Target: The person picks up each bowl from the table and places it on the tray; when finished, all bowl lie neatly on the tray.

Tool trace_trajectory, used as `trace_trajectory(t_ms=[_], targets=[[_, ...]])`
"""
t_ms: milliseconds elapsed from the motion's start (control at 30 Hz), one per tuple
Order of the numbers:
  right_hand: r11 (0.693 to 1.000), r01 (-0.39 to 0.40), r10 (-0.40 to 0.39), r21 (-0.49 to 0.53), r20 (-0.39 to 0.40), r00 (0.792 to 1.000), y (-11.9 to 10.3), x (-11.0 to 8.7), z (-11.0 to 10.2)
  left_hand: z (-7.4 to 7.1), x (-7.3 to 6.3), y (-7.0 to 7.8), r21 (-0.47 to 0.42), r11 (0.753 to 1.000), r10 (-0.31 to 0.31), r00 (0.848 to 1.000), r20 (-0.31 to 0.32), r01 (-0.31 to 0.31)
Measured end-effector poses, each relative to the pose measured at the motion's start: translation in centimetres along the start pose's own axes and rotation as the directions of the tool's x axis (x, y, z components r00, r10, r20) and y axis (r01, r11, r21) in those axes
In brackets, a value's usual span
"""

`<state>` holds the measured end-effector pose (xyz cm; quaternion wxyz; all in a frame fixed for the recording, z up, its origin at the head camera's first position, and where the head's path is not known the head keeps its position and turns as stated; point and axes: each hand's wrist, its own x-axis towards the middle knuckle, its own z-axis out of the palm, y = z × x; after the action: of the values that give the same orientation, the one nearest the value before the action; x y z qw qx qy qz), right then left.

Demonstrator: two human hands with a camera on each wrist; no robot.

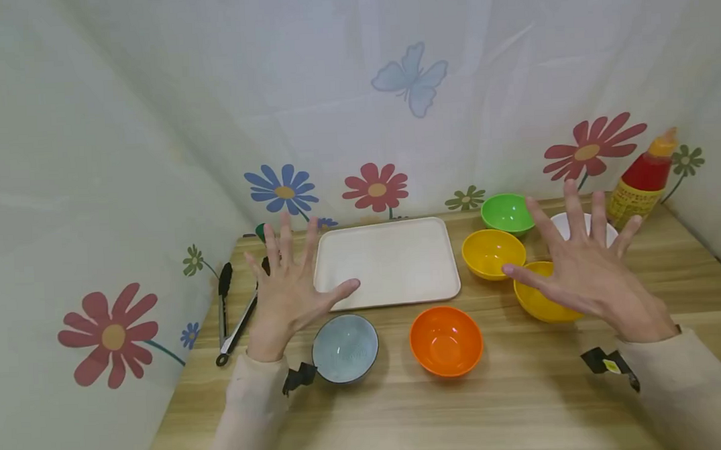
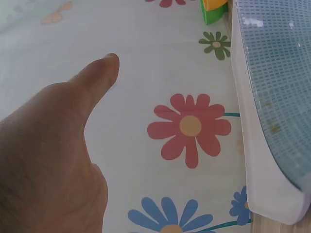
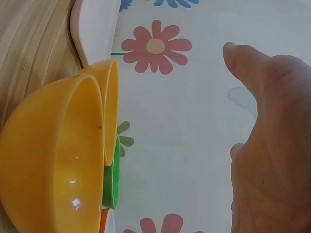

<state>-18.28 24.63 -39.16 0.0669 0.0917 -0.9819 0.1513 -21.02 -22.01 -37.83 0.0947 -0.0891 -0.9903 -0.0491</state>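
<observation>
My left hand point(image 1: 288, 295) hovers with fingers spread between the tongs point(image 1: 238, 332) and a white tray point(image 1: 392, 264), holding nothing. A blue-grey bowl point(image 1: 345, 350) stands just below and right of it; this bowl point(image 2: 279, 73) fills the right edge of the left wrist view. Fingers also spread and holding nothing, my right hand point(image 1: 589, 279) is above a yellow bowl point(image 1: 536, 301), partly covering it and a white bowl point(image 1: 561, 224) behind. In the right wrist view that yellow bowl point(image 3: 29, 150) looms large at left, apart from the thumb.
An orange bowl point(image 1: 446, 342) sits in front of the tray. Another yellow bowl point(image 1: 493, 254) and a green bowl point(image 1: 508, 213) stand right of the tray. A red-and-yellow squeeze bottle point(image 1: 642, 179) is at the back right. A flowered curtain point(image 1: 330, 85) surrounds the wooden table point(image 1: 466, 422).
</observation>
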Motion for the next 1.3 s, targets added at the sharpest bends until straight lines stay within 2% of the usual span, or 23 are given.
trace_trajectory(t_ms=[100,167,267,333,433,567,600,667,733,800,867,933,1133,1300], targets=[[0.999,0.003,-0.002,0.035,-0.004,1.000,0.1,0.1,-0.4,0.0,0.1,-1.5,-0.082,0.997,0.012,1.000,-0.009,-0.013],[0.996,0.010,-0.008,0.083,-0.016,1.000,0.3,0.1,-0.7,0.1,0.3,-2.6,-0.168,0.986,0.018,1.000,-0.019,-0.021],[0.979,0.025,-0.012,0.202,-0.064,0.998,0.9,-0.1,-1.2,0.5,0.4,-4.4,-0.302,0.952,0.039,0.999,-0.030,-0.047],[0.952,0.030,0.004,0.303,-0.114,0.993,1.4,-0.5,-1.3,1.2,0.5,-5.5,-0.378,0.924,0.051,0.998,-0.032,-0.060],[0.889,0.056,0.048,0.454,-0.215,0.975,2.3,-1.3,-1.0,3.0,0.3,-7.2,-0.508,0.858,0.070,0.997,-0.029,-0.075],[0.790,0.086,0.126,0.607,-0.299,0.946,3.5,-2.4,0.2,5.8,-0.1,-9.0,-0.681,0.732,0.046,0.999,0.006,-0.030],[0.772,0.088,0.139,0.629,-0.302,0.943,3.8,-2.7,0.6,6.5,-0.3,-9.5,-0.707,0.707,0.043,0.999,0.018,-0.018],[0.740,0.090,0.152,0.666,-0.296,0.943,4.5,-3.5,1.3,7.9,-0.3,-10.0,-0.730,0.683,0.028,0.998,0.049,0.016],[0.723,0.091,0.150,0.685,-0.284,0.947,5.2,-4.2,2.1,9.1,-0.4,-10.4,-0.722,0.691,0.018,0.997,0.073,0.040],[0.713,0.086,0.139,0.696,-0.260,0.956,5.9,-4.9,2.9,10.0,-0.3,-10.7,-0.699,0.713,0.009,0.996,0.084,0.053],[0.703,0.091,0.121,0.706,-0.244,0.962,6.3,-5.3,3.6,10.7,-0.2,-10.7,-0.679,0.731,-0.012,0.996,0.087,0.068],[0.706,0.088,0.106,0.703,-0.227,0.968,6.7,-5.6,4.3,11.1,-0.2,-10.8,-0.660,0.747,-0.020,0.996,0.091,0.076],[0.699,0.113,0.037,0.706,-0.194,0.980,7.4,-6.2,6.2,12.4,-0.4,-10.6,-0.628,0.777,-0.001,0.997,0.072,0.046],[0.681,0.104,0.007,0.725,-0.148,0.989,7.7,-6.3,6.9,12.8,-0.2,-10.4,-0.560,0.828,0.020,0.997,0.070,0.023]])
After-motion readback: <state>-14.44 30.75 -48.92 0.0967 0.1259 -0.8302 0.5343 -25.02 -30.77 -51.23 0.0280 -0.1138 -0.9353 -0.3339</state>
